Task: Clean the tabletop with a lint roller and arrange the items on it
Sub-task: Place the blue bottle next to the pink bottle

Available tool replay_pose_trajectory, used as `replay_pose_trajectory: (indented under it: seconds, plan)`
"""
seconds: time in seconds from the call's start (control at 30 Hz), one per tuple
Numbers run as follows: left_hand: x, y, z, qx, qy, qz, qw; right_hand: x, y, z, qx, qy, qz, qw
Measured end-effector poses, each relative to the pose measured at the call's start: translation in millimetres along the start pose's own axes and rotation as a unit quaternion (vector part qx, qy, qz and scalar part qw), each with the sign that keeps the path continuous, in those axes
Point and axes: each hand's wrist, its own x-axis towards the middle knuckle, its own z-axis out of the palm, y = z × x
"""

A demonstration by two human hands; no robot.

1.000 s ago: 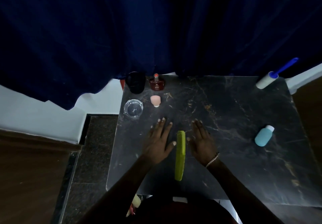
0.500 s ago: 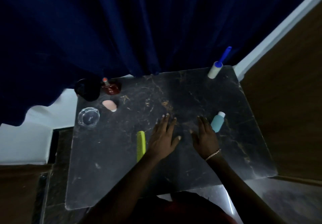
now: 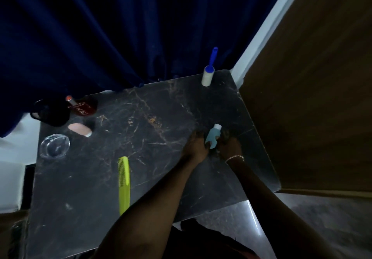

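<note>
A small teal bottle with a white cap (image 3: pixel 212 137) lies on the dark marble tabletop (image 3: pixel 153 154) at the right. My left hand (image 3: pixel 196 148) and my right hand (image 3: pixel 229 146) close around it from either side. The lint roller (image 3: pixel 208 73), white with a blue handle, stands at the table's far right corner. A yellow-green comb (image 3: pixel 123 184) lies lengthwise near the front left. At the far left sit a dark red perfume bottle (image 3: pixel 83 106), a black jar (image 3: pixel 50 113), a pink sponge (image 3: pixel 79 129) and a clear glass ashtray (image 3: pixel 54 146).
A dark blue curtain (image 3: pixel 120 33) hangs along the table's far edge. A wooden panel (image 3: pixel 314 97) stands right against the table's right side. Grey floor (image 3: pixel 231 216) shows at the near right.
Both hands left the comb and slid right across the tabletop to the teal bottle, where they now grip it. The view swung right and tilted.
</note>
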Motion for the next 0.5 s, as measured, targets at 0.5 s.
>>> replay_pose_trajectory:
  seconds: [0.5]
  plan:
    - [24,14,17,-0.198,0.003,-0.078,0.977,34,-1,-5,0.082,-0.127,0.083,0.985]
